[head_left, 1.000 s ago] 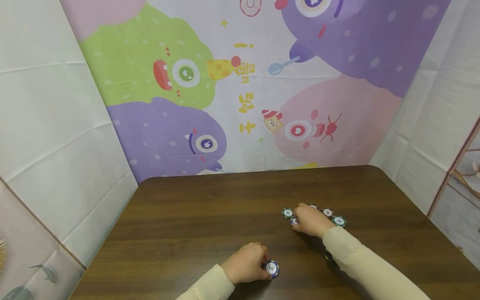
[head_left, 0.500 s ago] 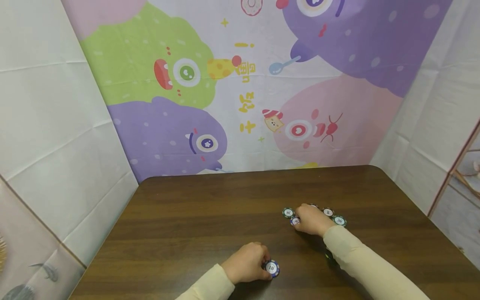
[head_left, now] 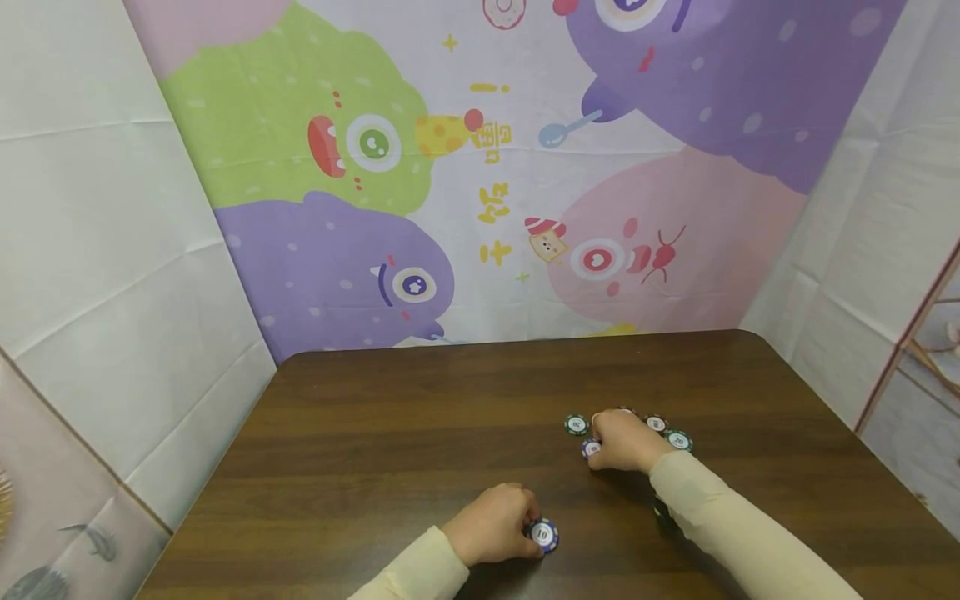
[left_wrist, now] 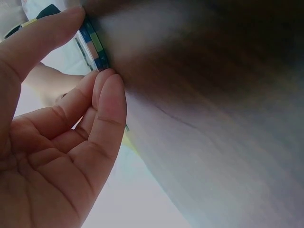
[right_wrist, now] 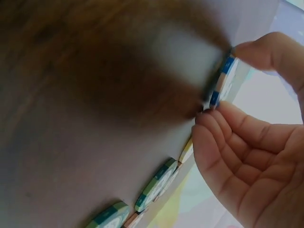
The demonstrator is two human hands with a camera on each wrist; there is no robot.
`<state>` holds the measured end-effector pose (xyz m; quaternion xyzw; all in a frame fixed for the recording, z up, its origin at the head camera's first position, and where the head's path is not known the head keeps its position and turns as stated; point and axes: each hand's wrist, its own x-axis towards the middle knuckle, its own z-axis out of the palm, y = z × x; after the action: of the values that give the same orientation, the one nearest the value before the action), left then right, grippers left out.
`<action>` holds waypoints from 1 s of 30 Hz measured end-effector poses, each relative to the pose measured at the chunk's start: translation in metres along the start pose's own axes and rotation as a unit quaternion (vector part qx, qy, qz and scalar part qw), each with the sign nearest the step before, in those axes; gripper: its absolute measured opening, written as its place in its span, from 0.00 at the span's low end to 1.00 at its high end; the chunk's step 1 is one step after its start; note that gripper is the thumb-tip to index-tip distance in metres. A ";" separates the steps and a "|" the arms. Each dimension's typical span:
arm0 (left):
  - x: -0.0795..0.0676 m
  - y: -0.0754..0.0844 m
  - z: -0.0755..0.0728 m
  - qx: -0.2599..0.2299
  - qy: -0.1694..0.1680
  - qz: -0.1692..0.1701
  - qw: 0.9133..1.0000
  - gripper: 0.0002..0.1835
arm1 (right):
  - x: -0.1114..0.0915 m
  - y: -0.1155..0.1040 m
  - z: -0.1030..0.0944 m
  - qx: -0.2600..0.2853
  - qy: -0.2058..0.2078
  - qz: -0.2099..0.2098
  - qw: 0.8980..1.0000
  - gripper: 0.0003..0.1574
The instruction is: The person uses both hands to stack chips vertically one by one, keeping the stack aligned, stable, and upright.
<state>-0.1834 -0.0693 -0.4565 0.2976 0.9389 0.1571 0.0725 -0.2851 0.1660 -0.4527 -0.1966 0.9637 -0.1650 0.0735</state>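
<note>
In the head view, my left hand (head_left: 495, 525) is low on the dark wooden table, thumb and fingertips pinching a blue poker chip (head_left: 543, 536) marked 10. Two edge layers show there in the left wrist view, so a second chip seems to lie beneath it. Farther right, my right hand (head_left: 626, 440) pinches a blue poker chip (right_wrist: 223, 81) between thumb and fingertips, close to the tabletop. Just beyond that chip lies a green poker chip (head_left: 577, 425). More chips are partly covered by the right hand.
Right of the right hand lie a dark-rimmed chip (head_left: 656, 424) and a green chip (head_left: 678, 440). Something dark (head_left: 660, 507) is mostly hidden under the right sleeve. Behind the table (head_left: 360, 417) hangs a cartoon-printed cloth (head_left: 487, 308).
My right hand has drawn its blue chip slightly nearer, widening the gap to the green chip beyond. My left hand stays in place with its chip.
</note>
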 end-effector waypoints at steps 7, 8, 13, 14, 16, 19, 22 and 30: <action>0.000 0.000 0.000 0.000 -0.002 0.000 1.000 0.16 | -0.008 -0.007 0.003 0.017 -0.017 -0.034 0.999 0.15; 0.000 0.000 0.000 -0.001 -0.001 0.000 1.000 0.16 | -0.010 -0.009 0.004 0.022 -0.020 -0.044 0.999 0.16; 0.000 0.000 0.000 -0.001 0.000 0.003 1.000 0.16 | -0.021 -0.021 0.008 0.020 -0.023 -0.080 0.996 0.10; 0.000 0.000 0.000 -0.001 0.000 0.003 1.000 0.16 | -0.023 -0.024 0.008 0.015 -0.022 -0.090 0.996 0.10; 0.000 -0.001 0.000 0.000 0.002 0.005 1.000 0.16 | -0.027 -0.030 0.009 0.004 -0.020 -0.113 0.993 0.11; 0.000 -0.001 0.000 0.000 0.003 0.006 1.000 0.16 | -0.034 -0.038 0.011 -0.010 -0.014 -0.152 0.988 0.12; 0.000 -0.001 0.001 -0.003 0.004 0.006 1.000 0.16 | -0.040 -0.046 0.012 -0.014 -0.013 -0.176 0.984 0.12; -0.001 -0.001 0.002 -0.002 0.006 0.005 1.000 0.15 | -0.052 -0.062 0.014 -0.003 -0.029 -0.201 0.979 0.13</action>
<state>-0.1827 -0.0697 -0.4584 0.3010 0.9376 0.1610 0.0668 -0.2134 0.1295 -0.4400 -0.3917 0.9023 -0.1675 0.0658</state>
